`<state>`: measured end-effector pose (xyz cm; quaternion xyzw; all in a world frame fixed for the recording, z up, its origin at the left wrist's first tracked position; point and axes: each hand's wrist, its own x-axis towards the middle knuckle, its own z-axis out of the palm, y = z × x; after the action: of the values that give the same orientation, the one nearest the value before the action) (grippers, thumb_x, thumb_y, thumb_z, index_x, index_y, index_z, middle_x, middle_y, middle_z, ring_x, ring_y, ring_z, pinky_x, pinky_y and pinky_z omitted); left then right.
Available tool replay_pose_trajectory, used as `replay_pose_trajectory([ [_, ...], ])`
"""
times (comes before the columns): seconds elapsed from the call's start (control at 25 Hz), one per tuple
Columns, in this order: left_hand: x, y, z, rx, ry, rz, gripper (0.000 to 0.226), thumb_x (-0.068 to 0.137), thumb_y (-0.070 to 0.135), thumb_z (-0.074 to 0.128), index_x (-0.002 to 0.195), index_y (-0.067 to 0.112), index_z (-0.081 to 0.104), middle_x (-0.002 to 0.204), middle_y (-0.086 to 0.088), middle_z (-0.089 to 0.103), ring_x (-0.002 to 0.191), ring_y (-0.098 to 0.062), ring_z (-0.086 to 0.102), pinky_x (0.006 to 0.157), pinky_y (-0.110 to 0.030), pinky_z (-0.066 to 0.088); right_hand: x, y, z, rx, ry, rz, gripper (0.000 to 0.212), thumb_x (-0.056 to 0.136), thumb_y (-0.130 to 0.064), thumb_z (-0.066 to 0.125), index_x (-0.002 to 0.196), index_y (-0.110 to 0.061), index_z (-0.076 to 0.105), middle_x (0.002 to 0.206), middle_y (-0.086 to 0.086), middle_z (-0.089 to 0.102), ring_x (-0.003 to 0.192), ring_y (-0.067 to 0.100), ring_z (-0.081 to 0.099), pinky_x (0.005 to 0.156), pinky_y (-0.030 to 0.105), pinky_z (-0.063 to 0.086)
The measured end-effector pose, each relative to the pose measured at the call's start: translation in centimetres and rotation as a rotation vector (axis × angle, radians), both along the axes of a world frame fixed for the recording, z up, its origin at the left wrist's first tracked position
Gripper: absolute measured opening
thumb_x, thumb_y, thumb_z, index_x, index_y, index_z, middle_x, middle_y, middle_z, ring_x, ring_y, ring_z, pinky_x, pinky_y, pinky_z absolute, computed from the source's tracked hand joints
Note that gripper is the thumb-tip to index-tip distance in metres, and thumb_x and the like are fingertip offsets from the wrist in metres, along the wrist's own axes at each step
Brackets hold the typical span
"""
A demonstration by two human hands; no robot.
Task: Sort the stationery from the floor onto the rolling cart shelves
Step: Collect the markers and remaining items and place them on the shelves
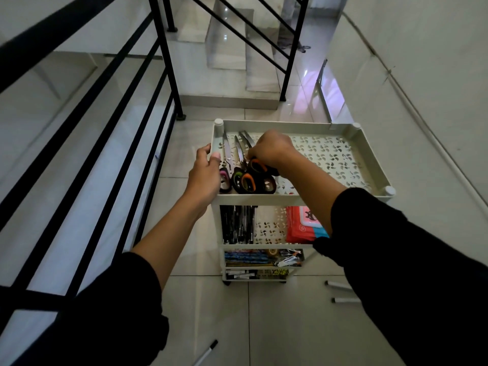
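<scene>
A white rolling cart (369, 143) stands on the tiled floor in front of me. Its top tray holds several scissors (244, 178) laid side by side at the left end, with pink, green and orange handles. My right hand (272, 150) grips the orange-handled scissors (257, 165) just above the tray. My left hand (206, 173) holds the tray's left rim, thumb on the edge. Lower shelves hold black pens (237, 224), a red pack (303, 224) and mixed pens and clips (264, 258). White markers (340, 285) lie on the floor at the right, and another marker (208, 351) lies near the bottom edge.
A black metal railing (105, 143) runs along the left, close to the cart. Steps (229, 83) rise behind the cart. A white wall (422, 75) bounds the right side.
</scene>
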<state>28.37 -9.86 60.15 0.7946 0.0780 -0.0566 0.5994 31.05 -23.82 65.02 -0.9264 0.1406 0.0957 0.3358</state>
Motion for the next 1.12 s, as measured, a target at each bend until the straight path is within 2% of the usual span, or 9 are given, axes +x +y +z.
replay_pose_trajectory([
  [0.08, 0.1, 0.0, -0.1, 0.008, -0.001, 0.005, 0.039, 0.103, 0.032, 0.029, 0.141, 0.021, 0.034, 0.125, -0.001, 0.054, 0.111, -0.017, 0.052, 0.092, -0.033, 0.042, -0.2, -0.5, 0.4, -0.019, 0.048, 0.057, 0.035, 0.084, -0.038, 0.068, 0.096, -0.005, 0.064, 0.096, 0.012, 0.066, 0.080, 0.024, 0.064, 0.075, 0.036, 0.056],
  [0.16, 0.1, -0.1, -0.1, 0.003, 0.001, 0.014, 0.039, 0.103, 0.033, 0.029, 0.141, 0.022, 0.034, 0.124, -0.001, 0.053, 0.109, -0.016, 0.052, 0.089, -0.033, 0.043, -0.7, -0.6, 1.0, -0.026, 0.125, 0.148, 0.067, 0.073, -0.059, 0.070, 0.112, -0.005, 0.060, 0.105, 0.013, 0.064, 0.093, 0.027, 0.063, 0.078, 0.035, 0.053],
  [0.28, 0.1, -0.1, 0.0, 0.006, -0.005, 0.019, 0.039, 0.103, 0.033, 0.030, 0.141, 0.022, 0.034, 0.118, 0.001, 0.052, 0.099, -0.011, 0.052, 0.084, -0.030, 0.041, -1.5, -0.4, 1.6, -0.047, 0.202, 0.271, 0.097, 0.064, -0.062, 0.075, 0.137, -0.009, 0.041, 0.129, 0.011, 0.052, 0.115, 0.028, 0.053, 0.094, 0.039, 0.048],
  [0.36, 0.2, -0.1, -0.2, -0.011, -0.005, 0.027, 0.039, 0.103, 0.032, 0.030, 0.140, 0.022, 0.035, 0.119, 0.000, 0.054, 0.102, -0.013, 0.054, 0.086, -0.030, 0.045, -1.7, -0.3, 1.2, -0.074, 0.166, 0.278, 0.095, 0.064, -0.057, 0.078, 0.138, -0.012, 0.039, 0.129, 0.009, 0.050, 0.114, 0.025, 0.051, 0.093, 0.036, 0.047],
  [0.52, 0.2, -0.1, -0.1, 0.005, -0.008, 0.022, 0.038, 0.103, 0.031, 0.030, 0.139, 0.022, 0.036, 0.121, 0.000, 0.055, 0.104, -0.014, 0.054, 0.087, -0.031, 0.045, -2.0, -0.4, 0.7, -0.166, 0.002, 0.225, 0.073, 0.075, -0.055, 0.071, 0.128, -0.011, 0.050, 0.129, 0.013, 0.053, 0.113, 0.028, 0.052, 0.094, 0.037, 0.047],
  [0.6, 0.1, -0.1, -0.1, 0.013, -0.008, 0.018, 0.037, 0.104, 0.031, 0.029, 0.138, 0.021, 0.037, 0.119, 0.000, 0.055, 0.103, -0.014, 0.054, 0.088, -0.033, 0.045, -2.6, -1.1, 1.7, -0.068, 0.070, 0.288, 0.076, 0.076, -0.051, 0.072, 0.135, -0.011, 0.046, 0.133, 0.011, 0.051, 0.119, 0.027, 0.049, 0.093, 0.033, 0.043],
  [0.72, 0.2, 0.0, -0.1, 0.005, -0.013, 0.019, 0.036, 0.103, 0.031, 0.030, 0.137, 0.021, 0.038, 0.123, -0.003, 0.056, 0.108, -0.017, 0.055, 0.093, -0.036, 0.045, -3.8, -2.0, 2.7, -0.015, 0.144, 0.354, 0.091, 0.070, -0.047, 0.078, 0.144, -0.017, 0.036, 0.144, 0.008, 0.043, 0.129, 0.026, 0.042, 0.105, 0.038, 0.037],
  [0.92, 0.0, -0.2, 0.0, -0.009, -0.011, 0.020, 0.038, 0.104, 0.030, 0.029, 0.140, 0.021, 0.036, 0.115, 0.003, 0.054, 0.087, -0.001, 0.052, 0.067, -0.020, 0.039, -5.1, -1.5, 2.1, -0.051, 0.074, 0.389, 0.078, 0.067, -0.054, 0.077, 0.131, -0.018, 0.050, 0.123, 0.003, 0.058, 0.107, 0.019, 0.052, 0.088, 0.029, 0.042],
  [1.12, 0.0, -0.2, 0.1, -0.018, -0.011, 0.021, 0.043, 0.104, 0.037, 0.027, 0.143, 0.021, 0.034, 0.124, 0.007, 0.046, 0.091, 0.000, 0.047, 0.064, -0.013, 0.033, -5.2, 0.5, 0.2, -0.031, -0.191, 0.271, 0.062, 0.072, -0.052, 0.074, 0.118, -0.015, 0.056, 0.106, 0.001, 0.062, 0.097, 0.018, 0.058, 0.084, 0.033, 0.051],
])
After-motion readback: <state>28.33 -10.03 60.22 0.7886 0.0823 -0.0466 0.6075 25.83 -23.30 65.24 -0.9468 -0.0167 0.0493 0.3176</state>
